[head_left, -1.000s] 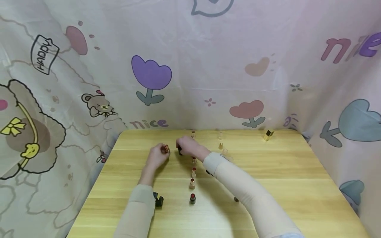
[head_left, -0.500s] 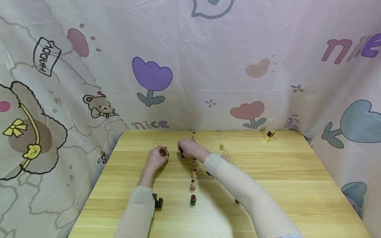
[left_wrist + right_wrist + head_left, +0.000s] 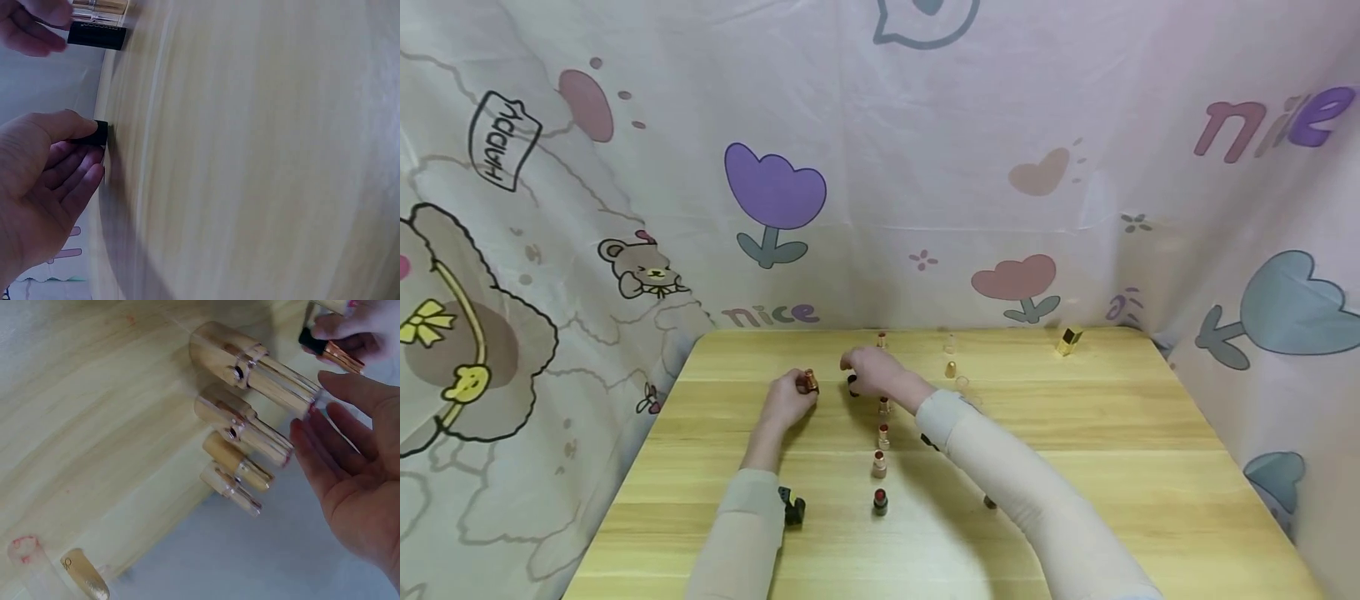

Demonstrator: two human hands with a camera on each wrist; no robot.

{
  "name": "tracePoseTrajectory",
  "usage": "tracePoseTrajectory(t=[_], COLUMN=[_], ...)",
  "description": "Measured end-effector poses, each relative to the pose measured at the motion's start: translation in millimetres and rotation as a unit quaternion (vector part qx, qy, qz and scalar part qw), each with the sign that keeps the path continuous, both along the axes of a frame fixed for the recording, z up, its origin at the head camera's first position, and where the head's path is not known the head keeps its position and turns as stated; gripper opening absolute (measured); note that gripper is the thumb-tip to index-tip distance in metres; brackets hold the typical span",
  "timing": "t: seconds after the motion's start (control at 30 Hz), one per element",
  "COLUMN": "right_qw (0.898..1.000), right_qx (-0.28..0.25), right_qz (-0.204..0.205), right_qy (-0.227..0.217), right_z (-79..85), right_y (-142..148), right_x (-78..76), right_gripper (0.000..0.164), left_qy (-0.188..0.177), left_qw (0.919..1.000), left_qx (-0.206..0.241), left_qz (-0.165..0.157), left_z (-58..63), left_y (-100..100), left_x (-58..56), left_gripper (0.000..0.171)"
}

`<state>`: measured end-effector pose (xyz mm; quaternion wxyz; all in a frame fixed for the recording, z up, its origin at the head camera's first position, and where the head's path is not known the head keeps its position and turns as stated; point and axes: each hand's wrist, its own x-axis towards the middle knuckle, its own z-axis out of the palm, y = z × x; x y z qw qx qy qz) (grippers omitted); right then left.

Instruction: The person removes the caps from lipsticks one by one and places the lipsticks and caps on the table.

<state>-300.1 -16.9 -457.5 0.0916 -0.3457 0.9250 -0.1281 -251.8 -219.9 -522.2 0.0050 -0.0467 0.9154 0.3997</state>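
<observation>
My left hand [image 3: 788, 400] pinches a lipstick [image 3: 811, 381] with a black base and a copper upper part, upright close to the wooden table. In the left wrist view the thumb presses its black base [image 3: 94, 133]. My right hand [image 3: 876, 372] is relaxed, its fingers spread in the right wrist view, just above a black cylinder [image 3: 853, 386] with small lettering that stands on the table. A column of uncapped lipsticks [image 3: 883, 436] stands under and in front of the right hand; the hand hides part of it. A black-based red lipstick [image 3: 880, 502] is nearest me.
Right of the column stand a gold cap [image 3: 951, 369] and clear caps [image 3: 951, 343]. A shiny gold case [image 3: 1070, 340] is at the back right. A small dark piece [image 3: 990, 502] shows beside the right sleeve. A printed cloth [image 3: 850, 208] hangs behind the table.
My right hand has let go of the black cylinder, its fingers lifting slightly so more of it shows. The left hand keeps its hold on the copper lipstick, nearly still.
</observation>
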Motion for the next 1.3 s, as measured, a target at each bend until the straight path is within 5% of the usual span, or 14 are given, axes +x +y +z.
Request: tracePoseTrajectory(t=[0.27,0.5,0.7,0.97,1.17,1.3], right_qw=[0.992,0.959,0.913,0.839,0.783,0.761], right_qx=[-0.123,-0.268,-0.384,-0.506,-0.561,-0.565], right_qz=[-0.024,-0.087,-0.131,-0.187,-0.243,-0.284], right_qy=[0.001,0.014,0.032,0.072,0.116,0.148], right_z=[24.5,46.2,55.6,49.9,34.7,28.4], right_y=[27.7,74.6,115.1,159.9,187.0,201.2], right_x=[5.1,14.2,21.2,25.1,19.7,18.9], right_gripper=[0.044,0.044,0.042,0.041,0.043,0.044], left_qy=[-0.003,0.007,0.005,0.009,0.016,0.029], left_qw=[0.9999,0.9999,0.9998,0.9999,0.9992,0.9984], left_qx=[-0.011,-0.015,-0.018,0.011,0.032,0.038], left_qz=[0.004,0.002,0.003,0.005,0.017,0.031], left_z=[-2.4,-5.4,-4.8,-6.1,-5.2,-3.7], left_y=[0.1,1.7,1.9,2.1,4.9,7.7], left_x=[-1.7,-1.4,-1.5,-1.5,2.1,5.1], left_gripper=[0.033,0.034,0.041,0.048,0.064,0.075])
